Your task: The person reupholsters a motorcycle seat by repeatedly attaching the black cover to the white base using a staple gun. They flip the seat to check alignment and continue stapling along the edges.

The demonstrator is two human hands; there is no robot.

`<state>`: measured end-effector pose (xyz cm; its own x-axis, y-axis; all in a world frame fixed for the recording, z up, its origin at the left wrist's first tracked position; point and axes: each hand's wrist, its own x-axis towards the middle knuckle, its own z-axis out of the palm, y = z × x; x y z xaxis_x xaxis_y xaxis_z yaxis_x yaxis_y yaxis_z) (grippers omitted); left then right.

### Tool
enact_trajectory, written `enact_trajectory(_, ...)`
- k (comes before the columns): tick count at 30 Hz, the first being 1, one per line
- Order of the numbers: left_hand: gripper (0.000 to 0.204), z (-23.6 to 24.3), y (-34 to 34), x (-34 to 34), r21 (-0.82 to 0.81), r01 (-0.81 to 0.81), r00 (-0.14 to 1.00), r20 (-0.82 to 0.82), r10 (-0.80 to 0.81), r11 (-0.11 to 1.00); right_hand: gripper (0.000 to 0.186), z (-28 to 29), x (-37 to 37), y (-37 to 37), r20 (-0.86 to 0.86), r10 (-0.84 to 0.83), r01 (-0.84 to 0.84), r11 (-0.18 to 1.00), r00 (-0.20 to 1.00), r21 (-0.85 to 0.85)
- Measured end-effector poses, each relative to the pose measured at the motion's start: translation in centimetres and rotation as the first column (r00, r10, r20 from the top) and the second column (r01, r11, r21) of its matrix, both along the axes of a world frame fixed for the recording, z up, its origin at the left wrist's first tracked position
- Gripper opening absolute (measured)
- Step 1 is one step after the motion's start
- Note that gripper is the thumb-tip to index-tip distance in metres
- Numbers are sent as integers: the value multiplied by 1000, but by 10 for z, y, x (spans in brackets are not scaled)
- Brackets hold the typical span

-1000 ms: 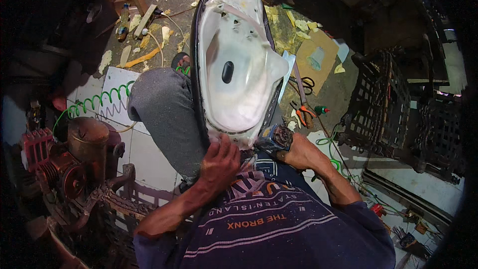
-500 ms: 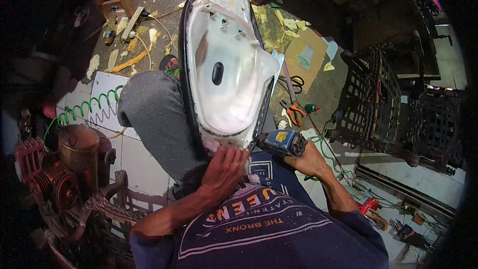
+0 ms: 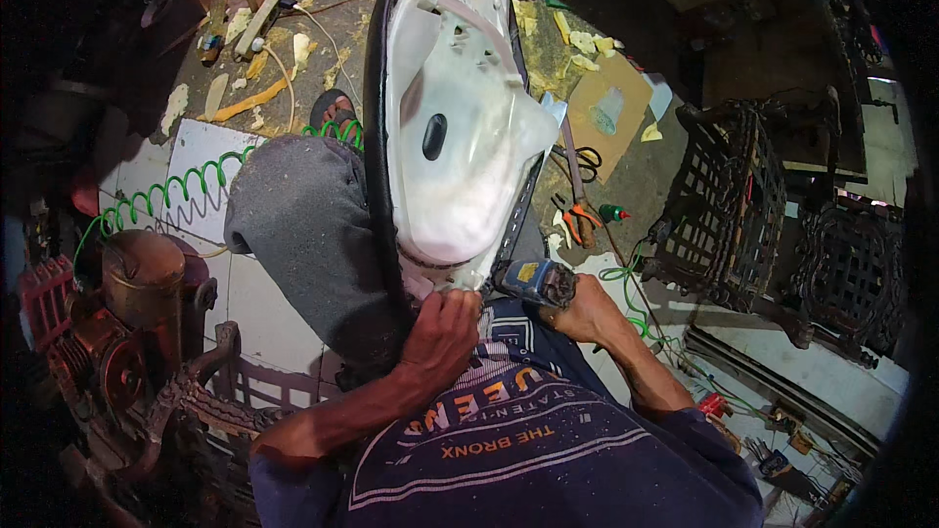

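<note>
A motorcycle seat lies upside down across my lap, its white plastic base (image 3: 460, 186) facing up and its black cover (image 3: 383, 127) wrapped round the rim. My left hand (image 3: 442, 330) is closed at the near end of the seat, fingers pinching the cover's edge against the base. In my right hand (image 3: 590, 310) is a blue and black staple gun (image 3: 535, 281), its nose by the near right corner of the seat. The fingers round its handle are partly hidden.
On the right lie orange-handled pliers (image 3: 579, 220), black scissors (image 3: 588, 162) and a cardboard piece (image 3: 608, 103). Dark metal lattice frames (image 3: 719, 205) stand farther right. A coiled green hose (image 3: 201, 174) runs to the left, above an air compressor (image 3: 147, 293). Foam scraps (image 3: 256, 115) litter the floor.
The view has shifted slightly. My left fingers have curled tighter on the cover's edge. The staple gun has tilted a little and stays close to the seat's near right corner.
</note>
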<state>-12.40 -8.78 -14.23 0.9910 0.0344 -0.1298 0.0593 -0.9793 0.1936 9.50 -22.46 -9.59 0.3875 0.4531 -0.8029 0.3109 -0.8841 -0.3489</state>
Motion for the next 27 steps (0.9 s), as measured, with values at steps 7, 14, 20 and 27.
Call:
enact_trajectory(7,53,-2,3,-1,-6,-29,997,67,29,1000,34,8,1,9,47,85,-88,995,995,46)
enact_trajectory(14,49,7,-26,12,54,-105,969,231,90,993,36,41,3,-29,-15,-154,153,962,988,225)
enact_trajectory(20,43,2,-34,19,33,-153,973,181,145,988,32,36,6,-26,-4,42,-41,989,999,143)
enact_trajectory(27,25,-2,-34,24,63,-146,987,75,141,987,28,27,8,1,73,229,-230,973,971,-3)
